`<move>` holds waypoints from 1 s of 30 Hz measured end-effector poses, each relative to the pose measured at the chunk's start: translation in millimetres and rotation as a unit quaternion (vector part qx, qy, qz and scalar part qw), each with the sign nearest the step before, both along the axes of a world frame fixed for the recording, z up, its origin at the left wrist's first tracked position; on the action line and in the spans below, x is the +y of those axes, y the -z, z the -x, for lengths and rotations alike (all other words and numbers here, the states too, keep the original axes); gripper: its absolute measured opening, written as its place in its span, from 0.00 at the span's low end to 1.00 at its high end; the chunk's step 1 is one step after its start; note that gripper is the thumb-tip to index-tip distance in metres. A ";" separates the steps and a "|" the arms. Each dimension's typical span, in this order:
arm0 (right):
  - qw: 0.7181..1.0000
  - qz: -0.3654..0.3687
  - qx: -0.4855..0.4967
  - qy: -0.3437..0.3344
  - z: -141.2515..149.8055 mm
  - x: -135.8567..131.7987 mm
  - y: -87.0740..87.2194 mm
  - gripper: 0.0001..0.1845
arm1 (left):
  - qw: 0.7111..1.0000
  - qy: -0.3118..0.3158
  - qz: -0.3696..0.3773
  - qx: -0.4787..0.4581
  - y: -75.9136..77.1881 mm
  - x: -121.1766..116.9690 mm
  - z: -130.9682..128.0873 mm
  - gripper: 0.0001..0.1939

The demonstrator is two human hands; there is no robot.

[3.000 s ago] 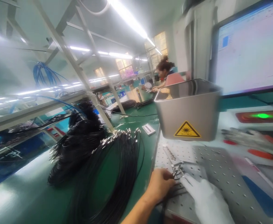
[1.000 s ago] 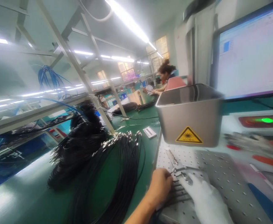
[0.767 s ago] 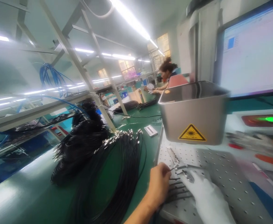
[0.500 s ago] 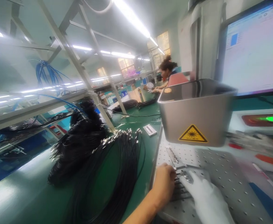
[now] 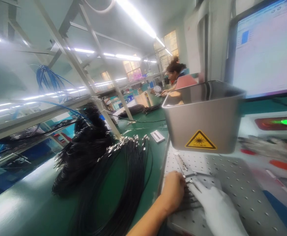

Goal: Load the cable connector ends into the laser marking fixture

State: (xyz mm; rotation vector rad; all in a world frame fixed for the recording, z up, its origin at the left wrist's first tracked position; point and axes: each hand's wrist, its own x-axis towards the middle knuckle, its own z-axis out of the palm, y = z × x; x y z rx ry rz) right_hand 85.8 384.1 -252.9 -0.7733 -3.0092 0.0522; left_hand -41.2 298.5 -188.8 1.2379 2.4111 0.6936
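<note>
My left hand [image 5: 174, 190], bare, is closed with its fingertips at a small metal fixture [image 5: 182, 164] on a perforated metal plate [image 5: 241, 190]. What its fingers grip is hidden. Right beside it my right hand [image 5: 217, 205], in a white glove, reaches to the same spot with fingers stretched out and slightly apart, touching the fixture's edge. Several black cables [image 5: 188, 200] run side by side between the two hands. Their ends at the fixture are blurred.
A metal housing [image 5: 202, 124] with a yellow laser warning sign overhangs the plate. Looped black cables with metal ends [image 5: 133, 164] and a darker cable heap [image 5: 84, 154] lie on the green table, left. A monitor [image 5: 268, 49] stands right; a co-worker [image 5: 176, 73] sits beyond.
My right hand's fingers have straightened and spread slightly at the fixture. My left hand stays almost in place. The view has shifted a little.
</note>
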 end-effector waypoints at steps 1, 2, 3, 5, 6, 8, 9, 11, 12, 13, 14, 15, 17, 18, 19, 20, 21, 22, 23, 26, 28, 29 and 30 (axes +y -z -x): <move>1.000 -0.013 -0.013 -0.006 0.7 1.1 1.2 0.45 | 1.000 -0.007 0.004 -0.010 -1.1 0.2 0.1 0.10; 0.999 -0.029 -0.018 -0.015 1.6 2.2 2.9 0.45 | 1.000 -0.015 0.012 -0.021 -2.3 0.6 0.0 0.10; 0.999 -0.043 -0.015 -0.027 2.8 3.2 5.1 0.45 | 0.999 -0.024 0.022 -0.032 -3.5 1.0 -0.1 0.10; 0.997 -0.070 -0.017 -0.041 5.2 5.2 10.1 0.46 | 0.997 -0.041 0.038 -0.052 -5.1 2.2 1.0 0.10; 0.996 -0.082 -0.021 -0.039 6.1 6.3 12.8 0.46 | 0.996 -0.047 0.043 -0.059 -5.4 3.1 2.6 0.09; 0.994 -0.098 -0.016 -0.036 7.2 8.4 18.0 0.46 | 0.994 -0.057 0.057 -0.076 -5.0 5.6 8.0 0.08; 0.994 -0.099 -0.007 -0.034 7.5 9.4 20.6 0.45 | 0.992 -0.059 0.068 -0.087 -4.5 7.4 11.6 0.08; 0.996 -0.081 0.003 -0.038 8.3 11.6 26.6 0.44 | 0.988 -0.052 0.095 -0.109 -3.4 11.9 18.9 0.08; 0.997 -0.070 0.004 -0.042 9.1 12.8 30.0 0.44 | 0.986 -0.047 0.109 -0.117 -3.3 14.3 21.9 0.07; 0.997 -0.062 0.001 -0.044 10.4 13.8 33.6 0.43 | 0.984 -0.041 0.122 -0.123 -3.8 16.5 23.9 0.07; 0.997 -0.060 -0.001 -0.046 11.9 14.9 37.1 0.43 | 0.983 -0.034 0.133 -0.126 -5.0 18.3 24.9 0.06; 0.997 -0.064 0.002 -0.048 13.7 15.9 39.8 0.42 | 0.982 -0.028 0.141 -0.124 -7.1 19.6 24.9 0.06; 0.996 -0.068 0.017 -0.051 16.4 17.9 41.2 0.42 | 0.983 -0.016 0.151 -0.106 -14.2 20.6 22.8 0.06; 0.996 -0.059 0.025 -0.055 16.4 19.0 39.0 0.42 | 0.984 -0.010 0.153 -0.089 -18.9 20.6 21.5 0.06; 0.996 -0.043 0.040 -0.067 14.9 20.4 35.2 0.42 | 0.986 -0.006 0.153 -0.069 -24.0 20.7 20.6 0.06; 0.994 -0.023 0.067 -0.084 11.5 22.0 30.0 0.41 | 0.988 -0.005 0.150 -0.045 -29.2 21.1 20.6 0.07; 0.990 -0.001 0.102 -0.099 6.0 23.9 24.4 0.41 | 0.989 -0.009 0.145 -0.020 -34.1 22.0 21.6 0.08; 0.983 0.016 0.144 -0.109 -1.5 26.1 19.2 0.41 | 0.991 -0.015 0.136 0.006 -38.3 23.5 23.8 0.10; 0.976 0.027 0.189 -0.108 -10.8 28.4 15.1 0.42 | 0.991 -0.024 0.125 0.030 -41.6 25.9 27.0 0.12; 0.959 0.027 0.281 -0.031 -45.4 33.0 12.7 0.38 | 0.991 -0.032 0.101 0.080 -44.4 36.9 40.0 0.19; 0.955 0.017 0.296 0.012 -68.6 30.5 16.7 0.31 | 0.990 -0.012 0.111 0.086 -41.7 45.9 47.5 0.23; 0.954 0.009 0.299 0.020 -78.5 27.0 18.8 0.28 | 0.989 0.002 0.122 0.083 -39.9 50.2 50.0 0.24; 0.952 -0.004 0.305 0.022 -86.4 22.3 20.3 0.25 | 0.988 0.016 0.134 0.080 -38.2 54.2 51.7 0.26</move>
